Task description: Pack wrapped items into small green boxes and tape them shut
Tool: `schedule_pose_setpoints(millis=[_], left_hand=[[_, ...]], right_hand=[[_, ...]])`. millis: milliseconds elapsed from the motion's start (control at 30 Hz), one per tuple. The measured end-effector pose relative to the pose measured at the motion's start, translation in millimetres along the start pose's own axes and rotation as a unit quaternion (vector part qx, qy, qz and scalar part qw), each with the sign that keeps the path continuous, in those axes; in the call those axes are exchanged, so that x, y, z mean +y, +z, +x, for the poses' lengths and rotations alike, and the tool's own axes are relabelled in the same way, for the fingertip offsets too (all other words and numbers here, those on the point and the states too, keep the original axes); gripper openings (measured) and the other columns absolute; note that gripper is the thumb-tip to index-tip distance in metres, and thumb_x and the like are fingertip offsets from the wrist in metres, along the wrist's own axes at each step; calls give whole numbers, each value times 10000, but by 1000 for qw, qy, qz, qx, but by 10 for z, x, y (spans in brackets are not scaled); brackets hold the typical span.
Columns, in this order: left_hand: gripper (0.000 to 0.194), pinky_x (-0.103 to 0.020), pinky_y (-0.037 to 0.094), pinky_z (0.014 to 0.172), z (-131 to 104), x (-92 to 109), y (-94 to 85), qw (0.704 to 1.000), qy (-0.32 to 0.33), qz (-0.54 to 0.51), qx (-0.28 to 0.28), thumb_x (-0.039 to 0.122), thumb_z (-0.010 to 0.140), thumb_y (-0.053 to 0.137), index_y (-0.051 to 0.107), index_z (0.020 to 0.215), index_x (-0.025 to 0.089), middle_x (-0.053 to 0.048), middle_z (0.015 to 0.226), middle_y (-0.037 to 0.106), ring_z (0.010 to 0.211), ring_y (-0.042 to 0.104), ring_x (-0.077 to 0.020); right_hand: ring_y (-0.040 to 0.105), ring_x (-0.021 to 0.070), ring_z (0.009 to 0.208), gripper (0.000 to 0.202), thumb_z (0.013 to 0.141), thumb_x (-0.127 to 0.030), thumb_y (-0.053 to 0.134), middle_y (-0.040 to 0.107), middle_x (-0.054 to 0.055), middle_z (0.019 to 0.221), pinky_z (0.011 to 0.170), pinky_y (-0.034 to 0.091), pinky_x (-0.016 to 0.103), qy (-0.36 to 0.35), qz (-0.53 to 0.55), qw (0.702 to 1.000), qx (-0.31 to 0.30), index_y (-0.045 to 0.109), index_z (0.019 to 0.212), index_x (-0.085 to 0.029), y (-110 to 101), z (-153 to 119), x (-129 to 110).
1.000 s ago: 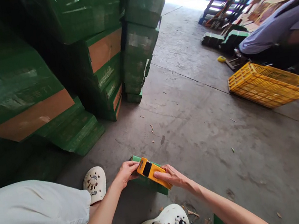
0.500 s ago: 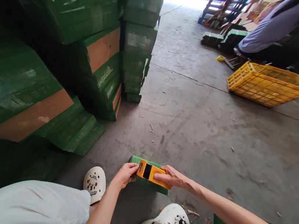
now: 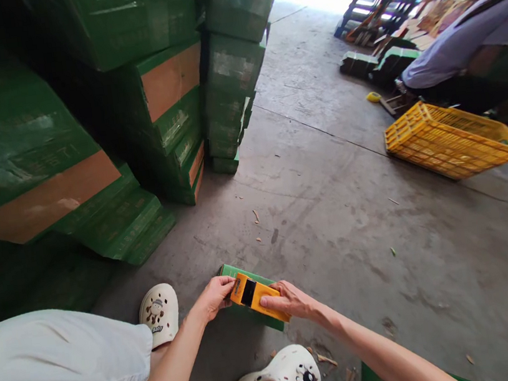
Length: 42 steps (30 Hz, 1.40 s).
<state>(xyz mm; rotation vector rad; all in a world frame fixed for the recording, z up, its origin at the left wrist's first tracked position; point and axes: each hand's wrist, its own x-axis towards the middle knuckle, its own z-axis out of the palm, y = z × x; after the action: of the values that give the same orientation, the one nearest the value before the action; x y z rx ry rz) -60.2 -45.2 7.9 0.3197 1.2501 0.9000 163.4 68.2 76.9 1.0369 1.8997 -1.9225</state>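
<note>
A slim orange box with a black panel (image 3: 250, 292) lies tilted across a long green carton (image 3: 228, 271), just in front of my knees. My right hand (image 3: 293, 300) is closed around the orange box's right end, thumb pressed on its upper face. At the opposite end, my left hand (image 3: 216, 297) has its fingertips pinched together against the orange box's corner. Most of the green carton is covered by the orange box; whether it rests on the floor or is held up, I cannot tell.
Tall stacks of green cartons (image 3: 181, 122) stand at left. A yellow plastic crate (image 3: 452, 140) sits on the concrete floor (image 3: 328, 218) at right, beside a crouching person (image 3: 457, 58). My white clogs (image 3: 159, 315) flank the green carton. A dark pallet (image 3: 374, 6) stands farther back.
The whole view has shifted very slightly. Both hands keep the same hold on the orange box. The crouching person's arm has moved a little.
</note>
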Motion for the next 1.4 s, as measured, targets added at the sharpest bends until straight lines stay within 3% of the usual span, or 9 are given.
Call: schedule_pose_setpoints(millis=[167, 267, 400, 500, 600, 800, 1000, 1167, 1400], left_hand=[[355, -252, 423, 691, 28, 71, 24, 994, 63, 75, 54, 536, 732, 764, 697, 754, 189, -25, 773, 671, 808, 590, -183], [316, -251, 432, 747, 6, 124, -7, 988, 99, 99, 73, 504, 739, 764, 716, 749, 192, -38, 842, 697, 900, 596, -201], [538, -251, 451, 705, -71, 121, -97, 998, 43, 40, -14, 674, 751, 733, 752, 979, 187, -49, 922, 729, 820, 639, -169], [603, -255, 468, 713, -78, 67, -139, 998, 15, 13, -59, 680, 663, 818, 761, 979, 170, -53, 922, 735, 783, 650, -148], [572, -284, 484, 693, -20, -4, -110, 998, 42, 35, -9, 648, 613, 844, 764, 888, 154, -44, 833, 729, 712, 640, -160], [428, -261, 411, 619, 54, -40, -34, 980, 132, 109, 103, 575, 681, 762, 739, 768, 157, -26, 706, 699, 668, 595, -169], [296, -273, 438, 659, -34, 84, -52, 953, 192, 188, 139, 469, 777, 675, 743, 760, 181, -47, 738, 740, 704, 640, -193], [218, -274, 452, 680, -160, 250, -228, 934, 210, 211, 198, 405, 787, 678, 742, 748, 200, -37, 722, 738, 704, 643, -193], [227, -274, 445, 683, -276, 311, -337, 929, 220, 217, 206, 411, 784, 676, 746, 748, 198, -34, 734, 731, 689, 627, -181]], right_hand=[[454, 105, 589, 664, 786, -787, 675, 566, 12, 713, 484, 341, 206, -3, -16, 1000, -6, 684, 889, -131, -15, 33, 32], [451, 107, 588, 655, 794, -786, 669, 554, 9, 700, 487, 347, 210, -1, -30, 1000, -4, 675, 866, -135, -24, 44, 47], [459, 109, 589, 634, 779, -778, 691, 557, 11, 703, 482, 342, 210, -3, -21, 1000, -9, 650, 836, -148, -16, 37, 32], [456, 106, 585, 639, 783, -780, 683, 561, 7, 706, 485, 341, 210, -3, -10, 1000, -13, 655, 859, -146, -4, 30, 3], [431, 97, 572, 640, 771, -783, 691, 546, -6, 684, 477, 320, 207, 2, -12, 1000, -13, 644, 834, -148, -1, 24, -29], [435, 97, 566, 660, 797, -800, 647, 557, -6, 678, 484, 330, 212, 9, -16, 1000, -13, 648, 839, -142, -20, 20, -94], [442, 96, 531, 688, 779, -838, 635, 556, -3, 646, 462, 315, 215, 13, -18, 1000, -9, 634, 781, -149, -60, -8, -124], [522, 122, 543, 688, 806, -829, 620, 634, 29, 690, 489, 403, 223, 9, 19, 999, -43, 689, 872, -148, -93, -95, -116], [520, 118, 534, 663, 821, -796, 634, 619, 27, 677, 470, 389, 214, 9, 22, 998, -57, 681, 867, -136, -94, -111, -131]])
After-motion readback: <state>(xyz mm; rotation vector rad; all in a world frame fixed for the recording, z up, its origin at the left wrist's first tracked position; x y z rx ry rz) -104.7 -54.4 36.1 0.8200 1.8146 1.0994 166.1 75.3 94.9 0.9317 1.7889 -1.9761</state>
